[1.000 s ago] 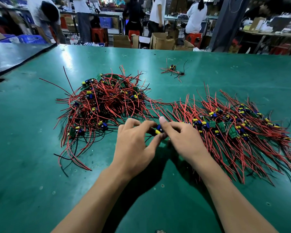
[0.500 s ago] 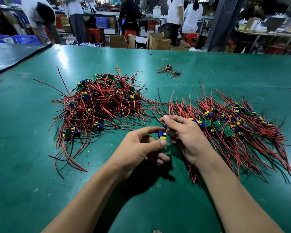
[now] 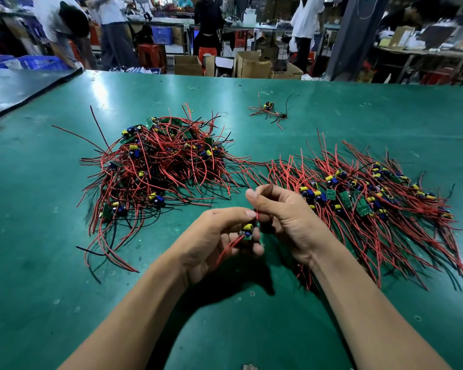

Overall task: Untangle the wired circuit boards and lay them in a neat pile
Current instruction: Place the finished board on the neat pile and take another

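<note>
Green matting covers the table (image 3: 51, 236), which fills most of the frame below a busy workshop along the top edge. Left of centre sits the tangled heap (image 3: 155, 166), red and black leads looping over one another with boards buried at all angles. Right of centre spreads the sorted pile (image 3: 364, 198), its leads combed roughly one way and its boards lying in a band through the middle. A few stray boards (image 3: 270, 110) lie well apart, above centre.

At lower centre, clear of the matting, the two hands meet. The left hand (image 3: 211, 241) has thumb and fingers closed on one circuit board (image 3: 247, 232): a small green board with a yellow part and a blue part, red leads trailing down across the palm. The right hand (image 3: 292, 217) is just beside it, thumb and curled fingers pinched on a red lead (image 3: 256, 216) rising from the board.

This looks like straightening one freed board before it joins the pile. To do it well, I would hold the board steady by its edges and draw each lead through the right fingers with a light, even pull, since tugging hard could strain the solder joints. It should then go down on the near edge of the sorted pile, board among boards and leads parallel.
</note>
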{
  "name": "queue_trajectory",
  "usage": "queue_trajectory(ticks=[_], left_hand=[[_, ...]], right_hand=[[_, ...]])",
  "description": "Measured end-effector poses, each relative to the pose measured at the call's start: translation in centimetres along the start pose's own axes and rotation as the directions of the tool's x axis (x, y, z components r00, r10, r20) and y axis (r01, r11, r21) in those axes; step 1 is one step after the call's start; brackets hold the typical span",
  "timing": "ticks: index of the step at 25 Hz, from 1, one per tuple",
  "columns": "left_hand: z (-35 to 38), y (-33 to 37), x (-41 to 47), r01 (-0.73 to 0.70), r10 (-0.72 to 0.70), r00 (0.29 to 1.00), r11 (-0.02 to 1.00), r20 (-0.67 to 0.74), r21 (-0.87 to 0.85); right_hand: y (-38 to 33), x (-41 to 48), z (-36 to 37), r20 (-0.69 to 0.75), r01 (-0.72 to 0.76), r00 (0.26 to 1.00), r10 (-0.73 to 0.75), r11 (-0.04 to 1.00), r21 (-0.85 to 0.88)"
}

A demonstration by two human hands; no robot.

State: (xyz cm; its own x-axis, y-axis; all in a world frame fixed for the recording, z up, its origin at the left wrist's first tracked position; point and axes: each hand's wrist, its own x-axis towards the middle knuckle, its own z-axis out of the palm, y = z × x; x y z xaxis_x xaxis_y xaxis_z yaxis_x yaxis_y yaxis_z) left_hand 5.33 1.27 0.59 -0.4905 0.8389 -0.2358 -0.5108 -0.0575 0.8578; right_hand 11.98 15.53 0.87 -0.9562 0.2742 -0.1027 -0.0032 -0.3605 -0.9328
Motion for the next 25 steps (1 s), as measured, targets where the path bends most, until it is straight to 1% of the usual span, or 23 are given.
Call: queue_trajectory(ticks=[2, 4, 6, 8, 10, 12, 14, 16, 18, 20, 22, 25], left_hand=[[0.0, -0.1, 0.1, 0.007, -0.007, 1.000, 1.000, -0.008, 0.017], [0.1, -0.5, 0.4, -0.039, 0.040, 0.998, 0.999, -0.044, 0.023], [0.2, -1.0, 0.6, -0.090, 0.092, 0.993, 0.995, -0.069, 0.030], [0.0, -1.2, 0.7, -0.113, 0.119, 0.988, 0.991, -0.100, 0.066], [-0.2, -1.3, 0.9, -0.124, 0.136, 0.980, 0.988, -0.142, 0.088], [-0.2, -1.4, 1.0, -0.140, 0.159, 0.972, 0.983, -0.174, 0.115], [-0.1, -1.6, 1.1, -0.154, 0.195, 0.959, 0.968, -0.206, 0.199], [-0.2, -1.8, 1.1, -0.163, 0.229, 0.945, 0.949, -0.232, 0.271], [-0.3, -1.8, 1.1, -0.177, 0.263, 0.934, 0.929, -0.243, 0.323], [-0.1, -1.9, 0.9, -0.194, 0.291, 0.927, 0.912, -0.237, 0.360], [0.2, -1.9, 0.9, -0.197, 0.300, 0.926, 0.902, -0.229, 0.385], [0.1, -1.8, 0.9, -0.190, 0.296, 0.928, 0.899, -0.228, 0.394]], right_hand=[[0.0, 0.1, 0.1, 0.002, 0.011, 1.000, -0.011, 1.000, 0.003], [0.3, 0.1, 0.3, 0.008, -0.026, 1.000, 0.026, 0.999, 0.021], [0.6, 0.1, 0.4, 0.052, -0.091, 0.994, 0.094, 0.995, -0.047], [0.8, 0.1, 0.3, 0.113, -0.125, 0.984, 0.140, 0.983, -0.132], [0.8, 0.2, 0.1, 0.130, -0.128, 0.981, 0.146, 0.982, -0.139], [0.8, 0.2, 0.0, 0.089, -0.110, 0.988, 0.123, 0.985, -0.136], [0.8, 0.2, -0.2, 0.028, -0.074, 0.996, 0.084, 0.966, -0.247], [0.9, 0.3, -0.3, -0.001, -0.030, 0.999, 0.032, 0.935, -0.353], [1.2, 0.6, -0.4, -0.046, 0.035, 0.997, -0.064, 0.885, -0.464], [1.3, 0.9, -0.6, -0.127, 0.047, 0.983, -0.137, 0.839, -0.542], [1.3, 1.1, -0.7, -0.168, 0.024, 0.978, -0.127, 0.860, -0.509], [1.3, 1.3, -0.6, -0.163, 0.005, 0.984, -0.072, 0.924, -0.383]])
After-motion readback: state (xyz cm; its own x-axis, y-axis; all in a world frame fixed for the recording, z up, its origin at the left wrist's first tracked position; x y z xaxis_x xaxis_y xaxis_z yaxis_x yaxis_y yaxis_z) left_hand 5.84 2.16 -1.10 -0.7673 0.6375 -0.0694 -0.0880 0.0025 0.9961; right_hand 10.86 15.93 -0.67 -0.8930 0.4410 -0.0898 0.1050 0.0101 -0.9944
